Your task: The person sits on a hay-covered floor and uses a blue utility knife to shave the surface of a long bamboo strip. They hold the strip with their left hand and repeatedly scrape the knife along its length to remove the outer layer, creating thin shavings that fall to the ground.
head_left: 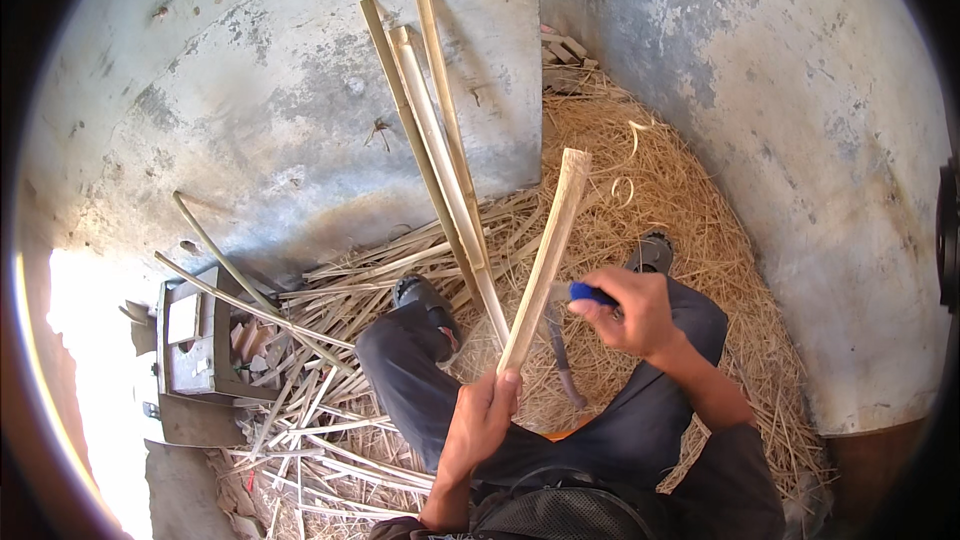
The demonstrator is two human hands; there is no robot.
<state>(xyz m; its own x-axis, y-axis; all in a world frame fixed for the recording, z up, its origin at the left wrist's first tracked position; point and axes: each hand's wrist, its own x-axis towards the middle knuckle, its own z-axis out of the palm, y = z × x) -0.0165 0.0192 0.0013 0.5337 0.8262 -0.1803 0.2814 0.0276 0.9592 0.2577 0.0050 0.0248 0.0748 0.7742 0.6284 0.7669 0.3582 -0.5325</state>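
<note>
A pale split bamboo strip (pixel 550 240) slants upward and away in front of me. My left hand (pixel 482 418) is closed round its near end. In my right hand (pixel 637 312) I grip a blue-handled knife (pixel 590 294); its short blade, partly blurred, meets the strip's right edge about midway along. Thin curled shavings (pixel 622 190) hang in the air right of the strip's far end. Between my legs lies a tool with a narrow dark blade and a brownish handle (pixel 570 385), partly hidden by the strip.
Several long bamboo strips (pixel 436 120) lean against the grey wall (pixel 280 70) ahead. Loose split strips (pixel 330 280) cover the floor at left, beside a worn box (pixel 195 340). A heap of straw-like shavings (pixel 670 170) lies right, along another wall (pixel 810 140). My shoes rest among the debris.
</note>
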